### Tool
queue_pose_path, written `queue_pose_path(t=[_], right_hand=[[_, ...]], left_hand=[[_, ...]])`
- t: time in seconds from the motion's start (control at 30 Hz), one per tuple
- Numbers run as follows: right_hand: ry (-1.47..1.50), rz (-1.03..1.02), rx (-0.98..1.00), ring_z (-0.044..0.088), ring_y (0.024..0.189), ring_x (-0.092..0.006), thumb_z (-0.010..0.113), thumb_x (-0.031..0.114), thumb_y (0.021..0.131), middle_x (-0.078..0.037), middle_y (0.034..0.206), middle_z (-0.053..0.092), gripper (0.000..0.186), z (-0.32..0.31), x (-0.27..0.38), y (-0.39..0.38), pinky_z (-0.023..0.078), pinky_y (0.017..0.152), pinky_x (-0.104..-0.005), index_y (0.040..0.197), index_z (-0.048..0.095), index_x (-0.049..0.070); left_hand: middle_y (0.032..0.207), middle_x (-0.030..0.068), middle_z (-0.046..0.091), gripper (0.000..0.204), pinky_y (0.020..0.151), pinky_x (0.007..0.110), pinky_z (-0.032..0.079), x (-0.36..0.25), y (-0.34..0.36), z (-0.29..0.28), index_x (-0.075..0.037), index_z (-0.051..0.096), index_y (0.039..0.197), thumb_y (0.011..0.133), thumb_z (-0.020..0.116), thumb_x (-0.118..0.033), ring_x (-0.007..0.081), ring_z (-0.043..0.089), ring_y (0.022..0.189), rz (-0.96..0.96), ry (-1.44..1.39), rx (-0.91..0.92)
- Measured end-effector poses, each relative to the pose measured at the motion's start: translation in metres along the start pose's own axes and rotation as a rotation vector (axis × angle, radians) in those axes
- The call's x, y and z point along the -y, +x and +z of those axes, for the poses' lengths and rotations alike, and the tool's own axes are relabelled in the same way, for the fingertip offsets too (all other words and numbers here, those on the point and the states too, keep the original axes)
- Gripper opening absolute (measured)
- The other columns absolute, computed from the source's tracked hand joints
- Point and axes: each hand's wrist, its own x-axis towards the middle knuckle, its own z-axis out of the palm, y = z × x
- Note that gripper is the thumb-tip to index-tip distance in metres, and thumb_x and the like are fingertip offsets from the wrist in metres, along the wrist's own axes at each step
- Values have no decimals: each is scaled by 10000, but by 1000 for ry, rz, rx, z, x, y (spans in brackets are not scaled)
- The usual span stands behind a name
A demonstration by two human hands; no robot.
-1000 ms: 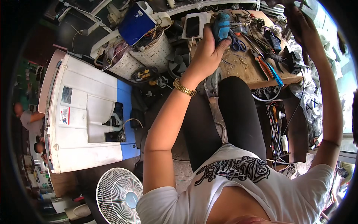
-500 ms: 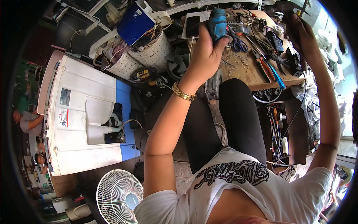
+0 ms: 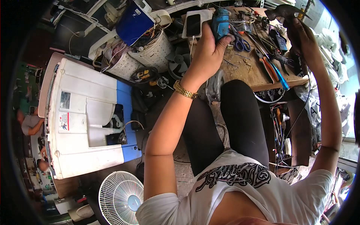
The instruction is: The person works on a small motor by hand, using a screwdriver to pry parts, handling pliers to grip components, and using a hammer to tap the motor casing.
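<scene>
My left hand [image 3: 210,50] is closed around a worn blue rounded block-like part [image 3: 220,25], held up over the near left side of the wooden workbench [image 3: 240,73]. I cannot make out what kind of part it is. At the bench's right side, my right hand [image 3: 306,42] grips a claw hammer [image 3: 283,12] by its handle. The hammer's dark head sits above my fingers, apart from the blue part. Dark-blue-handled scissors [image 3: 242,45] lie just right of my left hand. Between both hands rest orange-handled pliers [image 3: 268,69] and a bright blue-handled tool [image 3: 278,77].
A phone [image 3: 194,25] lies at the bench's far left. White perforated baskets [image 3: 152,52] of cables stand left of it. A large white and blue casing [image 3: 88,146] and a fan [image 3: 120,198] are on my left. Below the bench's right side is an open tool drawer [image 3: 300,131].
The hammer's head has come lower and now shows clearly, where before it was dark and mostly cut off. My left hand and the blue part have hardly moved.
</scene>
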Motion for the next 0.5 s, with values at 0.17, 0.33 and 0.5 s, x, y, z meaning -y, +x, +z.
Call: queue_pose_path(t=[0.17,0.33,0.5], right_hand=[[45,50,53,347,498,-44,487,496,1023,24,670,494,502,5,2,-3,285,465,-230,1182,613,37],[-42,71,-56,368,499,-47,498,508,1015,20,670,485,551,10,0,-6,292,463,-227,1312,578,50],[-26,23,-40,412,547,-47,501,534,1006,-8,756,541,597,4,-11,2,335,492,-222,1337,566,41]], left_hand=[[984,223,649,452,771,417,517,0,-2,2,2,352,1187,991,608,-315,417,657,908,42,61,7],[993,214,658,441,778,411,518,-1,-6,2,2,349,1195,994,606,-293,419,655,914,9,49,-11],[949,198,677,457,744,409,526,-6,-1,-2,-5,346,1209,988,615,-302,416,670,873,67,47,-30]])
